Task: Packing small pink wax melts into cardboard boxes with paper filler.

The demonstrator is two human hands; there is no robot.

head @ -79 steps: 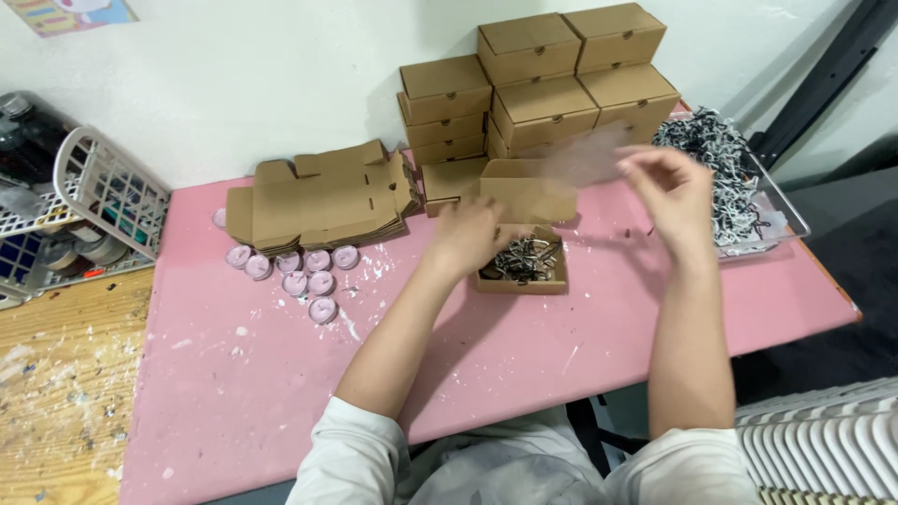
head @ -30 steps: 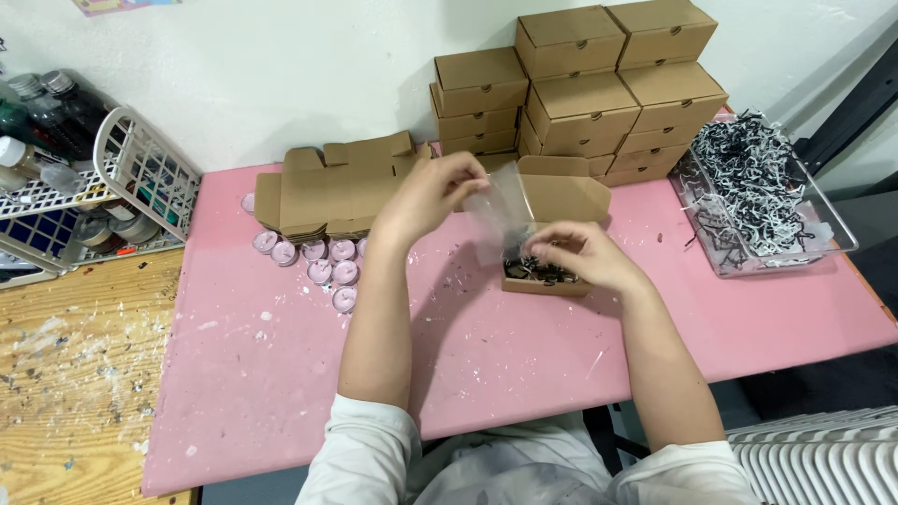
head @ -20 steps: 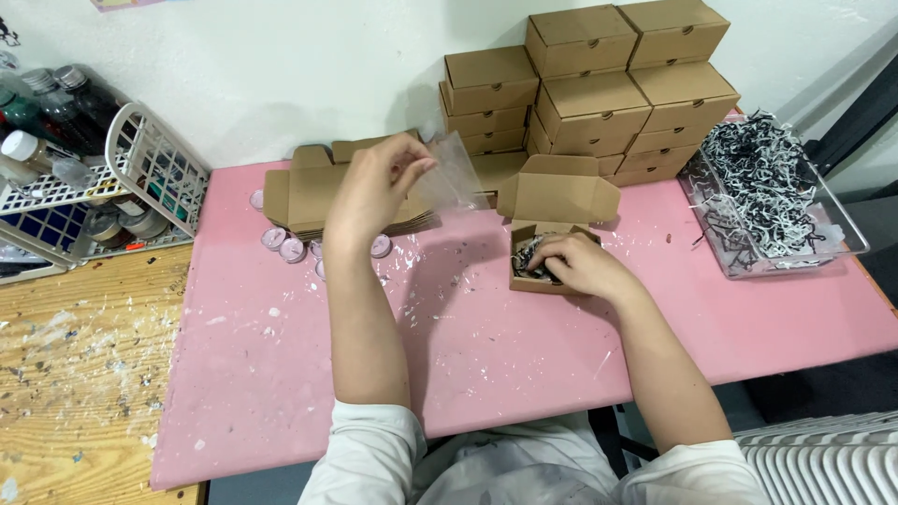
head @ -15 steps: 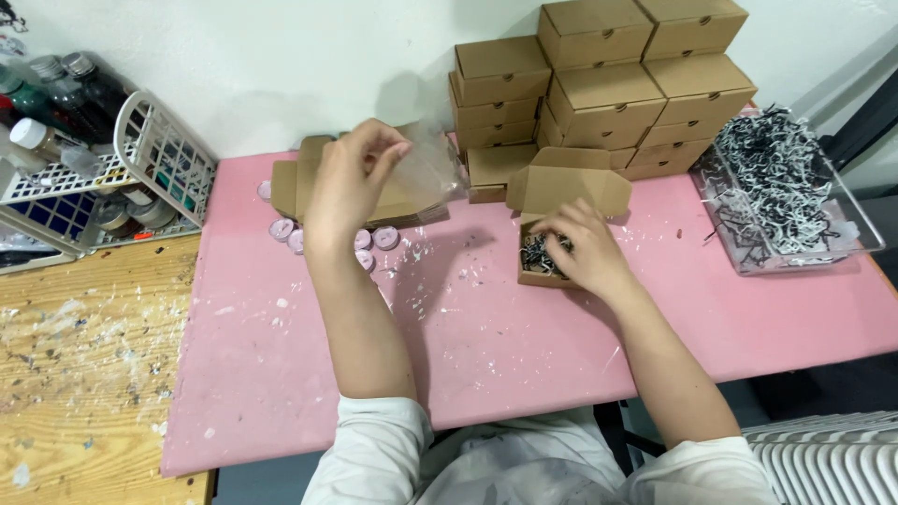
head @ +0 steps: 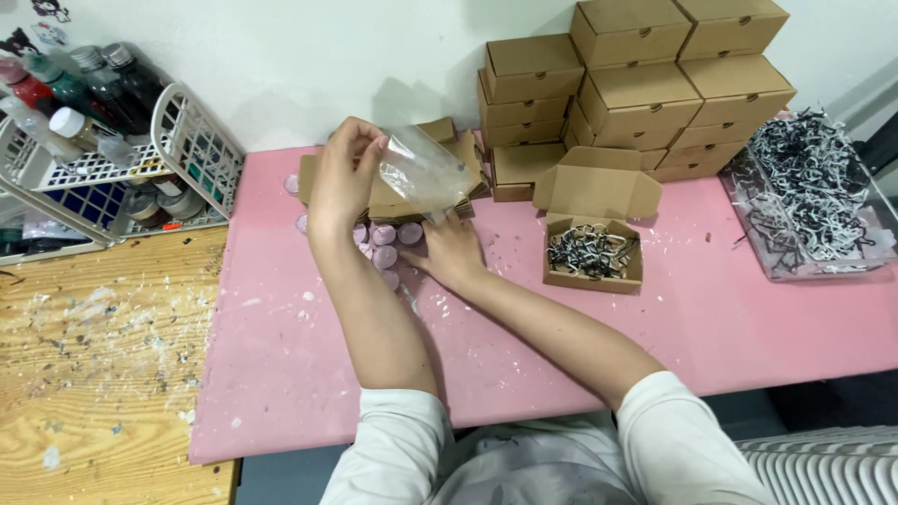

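- Head view, left hand [head: 341, 178]: raised above the pink table [head: 281, 355], fingers [head: 367, 148] pinched on the top corner of a clear plastic bag [head: 426, 173].
- Clear plastic bag: hanging tilted in the air, in front of the pile of flat unfolded cardboard blanks [head: 393, 192] near the wall; crumpled and see-through, contents too faint to tell.
- Right hand [head: 456, 254]: lying low on the table, palm down, fingers reaching left among the small round pinkish-purple discs [head: 385, 245]; fingertips at the discs, but cannot tell whether one is gripped, the ends being hidden by the left forearm and the bag.
- Discs: clustered on the table just below the cardboard blanks, between the two hands; a couple more peeking out at the left edge of the blanks.
- Open cardboard box [head: 593, 245]: to the right of the right hand, apart from it, lid flaps standing up at the back, filled with black-and-white shredded paper.
- Stack of closed cardboard boxes [head: 636, 84]: against the white wall behind the open box, several layers high.
- Clear tray [head: 748, 234] at the table's right end: heaped with the same black-and-white shredded paper.
- White wire basket [head: 196, 150] at far left: holding bottles and small jars, standing partly over the paint-speckled wooden tabletop [head: 94, 374] beside the pink one.
- White sleeves on both arms at the bottom edge.
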